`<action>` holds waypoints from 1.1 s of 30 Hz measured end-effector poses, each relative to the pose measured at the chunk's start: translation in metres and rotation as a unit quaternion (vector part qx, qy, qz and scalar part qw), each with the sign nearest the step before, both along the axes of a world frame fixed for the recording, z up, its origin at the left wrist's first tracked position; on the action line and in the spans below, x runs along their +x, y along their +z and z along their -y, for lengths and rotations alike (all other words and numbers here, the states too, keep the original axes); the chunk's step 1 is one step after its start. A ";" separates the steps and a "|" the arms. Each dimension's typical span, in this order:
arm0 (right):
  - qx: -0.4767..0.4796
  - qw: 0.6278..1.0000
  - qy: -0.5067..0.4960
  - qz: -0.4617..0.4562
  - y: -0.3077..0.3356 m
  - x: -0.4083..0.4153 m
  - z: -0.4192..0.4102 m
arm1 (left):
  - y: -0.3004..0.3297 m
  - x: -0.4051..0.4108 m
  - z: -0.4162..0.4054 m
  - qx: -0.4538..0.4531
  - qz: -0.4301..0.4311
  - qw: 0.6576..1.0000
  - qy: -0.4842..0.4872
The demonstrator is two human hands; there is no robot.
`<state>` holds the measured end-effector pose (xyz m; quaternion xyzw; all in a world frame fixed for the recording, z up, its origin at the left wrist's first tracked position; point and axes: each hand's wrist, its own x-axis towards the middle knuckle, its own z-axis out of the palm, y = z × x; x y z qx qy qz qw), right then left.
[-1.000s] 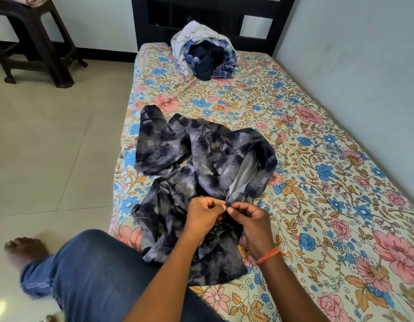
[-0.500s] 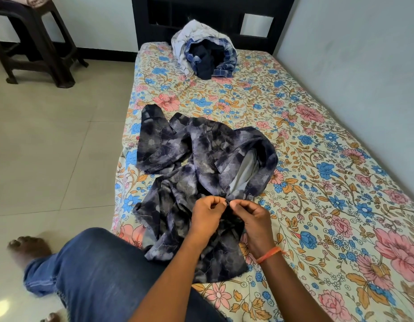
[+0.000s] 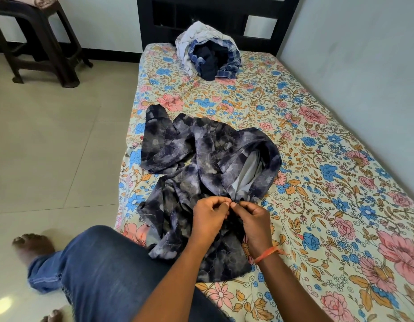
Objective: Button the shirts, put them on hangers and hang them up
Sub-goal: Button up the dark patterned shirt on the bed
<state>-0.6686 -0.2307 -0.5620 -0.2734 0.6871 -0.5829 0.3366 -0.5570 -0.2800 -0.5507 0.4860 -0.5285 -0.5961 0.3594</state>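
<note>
Currently one dark floral shirt (image 3: 201,163) is spread mid-frame on the bed (image 3: 317,159); its front edge is pinched by left hand (image 3: 209,217) and right hand (image 3: 253,220). One clothes pile (image 3: 208,56) is seen top centre.

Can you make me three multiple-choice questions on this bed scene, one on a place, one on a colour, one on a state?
1. Where is the pile of clothes?
A. by the headboard
B. on the floor
C. on the stool

2. What colour is the wristband?
A. green
B. orange
C. white

3. What are both hands doing?
A. lying flat
B. holding a hanger
C. pinching the dark shirt

Answers: A, it lies at the bed's far end; B, it shows orange on the right wrist; C, left hand and right hand meet on the shirt's front edge.
</note>
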 end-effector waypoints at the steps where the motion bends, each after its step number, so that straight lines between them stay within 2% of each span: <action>1: -0.002 1.000 -0.002 0.005 -0.001 0.000 0.000 | 0.001 0.000 -0.001 -0.016 0.013 1.000 0.002; 7: -0.002 1.000 0.020 0.023 -0.005 -0.005 -0.004 | 0.003 0.002 -0.006 -0.059 0.028 0.998 0.011; 12: 0.008 0.999 0.001 -0.035 -0.006 -0.002 -0.004 | 0.003 0.000 -0.008 -0.071 0.054 0.996 0.032; 16: 0.006 0.998 -0.009 -0.066 -0.004 0.003 -0.003 | 0.003 0.000 -0.007 -0.047 0.040 0.997 0.054; 21: 0.010 0.997 -0.013 -0.079 -0.004 0.006 -0.003 | -0.002 0.000 -0.001 -0.005 0.019 1.000 0.014; 25: 0.010 0.992 -0.015 -0.123 -0.004 0.010 -0.004 | -0.004 0.000 0.000 -0.025 0.025 0.999 -0.022; 29: 0.000 0.984 -0.010 -0.180 -0.001 0.014 -0.007 | -0.004 0.000 -0.002 -0.042 0.039 0.998 -0.006; 33: 0.001 0.980 -0.014 -0.200 0.003 0.016 -0.008 | -0.003 -0.001 -0.003 -0.048 0.046 0.998 0.005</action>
